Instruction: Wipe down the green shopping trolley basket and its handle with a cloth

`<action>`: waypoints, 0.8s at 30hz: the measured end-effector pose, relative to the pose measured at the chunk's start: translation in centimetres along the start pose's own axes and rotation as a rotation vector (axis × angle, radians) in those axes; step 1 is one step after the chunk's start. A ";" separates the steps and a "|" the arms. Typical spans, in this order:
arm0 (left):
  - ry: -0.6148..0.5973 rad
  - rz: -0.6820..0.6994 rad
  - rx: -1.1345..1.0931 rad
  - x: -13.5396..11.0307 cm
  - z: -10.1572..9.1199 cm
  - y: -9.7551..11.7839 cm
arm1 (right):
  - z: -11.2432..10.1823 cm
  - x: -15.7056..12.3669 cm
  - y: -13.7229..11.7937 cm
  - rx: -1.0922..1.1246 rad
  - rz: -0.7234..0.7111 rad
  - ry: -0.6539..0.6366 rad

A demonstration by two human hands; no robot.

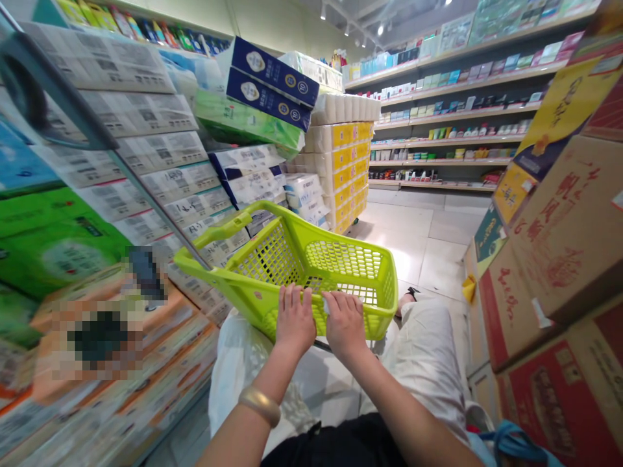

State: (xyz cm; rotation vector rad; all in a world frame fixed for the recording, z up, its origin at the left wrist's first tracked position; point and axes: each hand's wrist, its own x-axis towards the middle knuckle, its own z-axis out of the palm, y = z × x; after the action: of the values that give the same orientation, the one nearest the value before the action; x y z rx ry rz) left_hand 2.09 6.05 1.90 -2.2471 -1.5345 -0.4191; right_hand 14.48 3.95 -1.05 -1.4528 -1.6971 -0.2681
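A lime-green plastic shopping basket (350, 259) hangs tilted in front of me, with nothing visible inside it. My left hand (294, 319) rests on its near wall, fingers laid over the mesh, a gold bangle on the wrist. My right hand (344, 324) sits right beside it on the same wall, fingers curled over something small and white that I cannot make out. Both hands touch the basket's near side. The basket's long handle (219, 235) sticks out to the left.
Stacked packs of tissue and toilet paper (160, 162) fill the left side. Cardboard cartons (559, 259) are piled on the right. Shelves of goods (448, 110) line the back wall. A tiled aisle floor (428, 240) runs ahead between them.
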 end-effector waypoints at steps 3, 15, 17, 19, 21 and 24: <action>-0.003 0.023 -0.002 -0.1 -0.1 -0.3 | -0.8 -0.4 1.2 -0.003 -0.016 -0.037; -0.045 -0.015 -0.039 0.1 -0.4 0.8 | -2.6 -0.7 2.7 -0.046 0.107 -0.093; -0.042 -0.019 -0.055 0.2 -0.4 0.9 | -1.6 0.4 1.1 -0.026 0.047 -0.146; -0.037 -0.018 -0.077 0.2 -0.3 0.7 | -1.0 1.2 0.2 -0.017 0.001 -0.176; -0.027 -0.010 -0.095 0.1 -0.2 0.5 | -1.0 1.2 0.2 -0.019 -0.017 -0.179; -0.012 0.003 -0.109 -0.1 -0.1 0.2 | -2.3 -0.2 2.0 -0.035 -0.018 -0.144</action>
State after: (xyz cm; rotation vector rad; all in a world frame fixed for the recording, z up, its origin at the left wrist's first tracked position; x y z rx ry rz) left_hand 2.21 5.85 1.95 -2.3381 -1.5485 -0.5006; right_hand 17.32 2.94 -0.56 -1.5139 -1.8293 -0.2083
